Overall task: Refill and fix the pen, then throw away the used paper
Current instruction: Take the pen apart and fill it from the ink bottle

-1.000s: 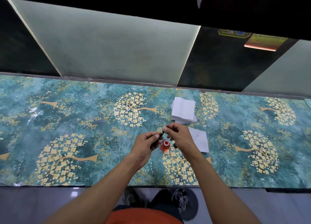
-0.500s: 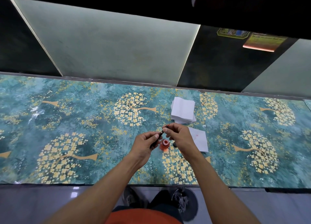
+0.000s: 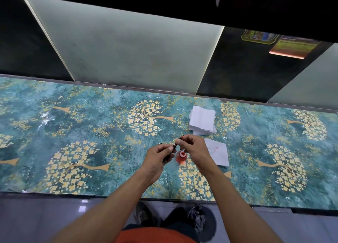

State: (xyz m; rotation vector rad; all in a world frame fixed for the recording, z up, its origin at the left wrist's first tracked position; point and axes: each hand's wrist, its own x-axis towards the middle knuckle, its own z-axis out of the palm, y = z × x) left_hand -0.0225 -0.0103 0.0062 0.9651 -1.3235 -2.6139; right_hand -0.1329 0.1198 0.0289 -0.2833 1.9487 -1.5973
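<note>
Above the table, my left hand (image 3: 158,156) grips the dark barrel of a pen (image 3: 174,145). My right hand (image 3: 193,147) pinches the pen's upper end, where a small red tip shows between the fingers. Both hands meet at the pen's middle. A small red ink bottle (image 3: 181,156) with a white neck stands open on the table just below the hands. A single white paper (image 3: 217,151) with a faint red stain lies flat to the right of my right hand.
A stack of folded white papers (image 3: 202,122) lies behind the hands. The table (image 3: 82,133) has a teal cloth with golden trees; its front edge runs near my shoes. A glass partition rises behind the table.
Both hands stay together on the pen and shift only slightly. The red tip now shows more plainly above my right fingers.
</note>
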